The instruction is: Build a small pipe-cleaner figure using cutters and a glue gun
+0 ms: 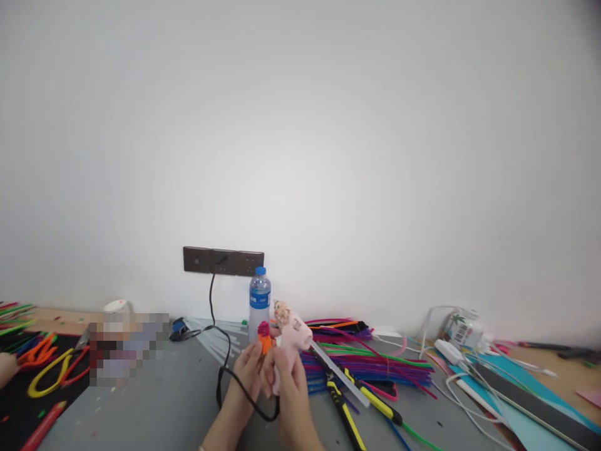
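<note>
My left hand (pixel 247 368) is closed on a small orange and magenta pipe cleaner piece (pixel 265 344), holding it upright. Right beside it, my right hand (pixel 292 377) is wrapped around the handle of a pale pink hot glue gun (pixel 297 336). A translucent glue stick (pixel 345 377) juts from the gun's back toward the lower right. The gun's front end, near the orange piece, carries a beige, lumpy mass. From the handle, a black cord (pixel 226 338) loops over my left wrist and up to the wall socket (pixel 224 261).
Behind my hands stands a water bottle (pixel 260 304). Bundled pipe cleaners (pixel 375 369) and yellow-black pliers (pixel 342 404) lie to the right, with a phone (pixel 530 401), white cables and a white jar (pixel 462 329) farther over. Leftward are scissors (pixel 51 374) and another person's hand (pixel 7 368).
</note>
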